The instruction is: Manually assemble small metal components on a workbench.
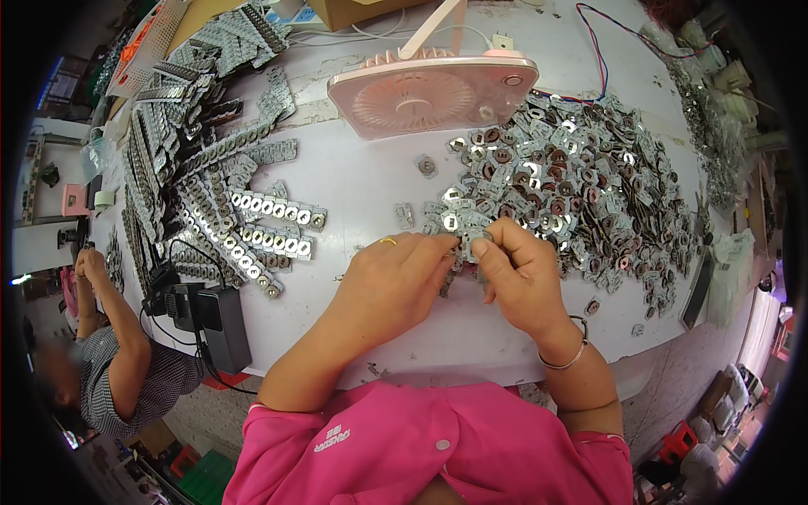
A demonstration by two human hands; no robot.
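Observation:
My left hand and my right hand meet over the white table, fingers closed in a pinch. Between their fingertips is a small grey metal piece, partly hidden by the fingers. Both hands are at the near left edge of a large heap of loose small metal parts, silvery with brown round centres. Two single parts lie apart from the heap, one metal part beyond my hands and another part just past my left knuckles. To the left, rows of joined metal parts lie stacked and fanned out.
A pink fan stands beyond my hands, with cables behind it. A black power adapter with cords sits at the table's near left edge. Clear plastic bags hang at the right edge. Another person works at far left.

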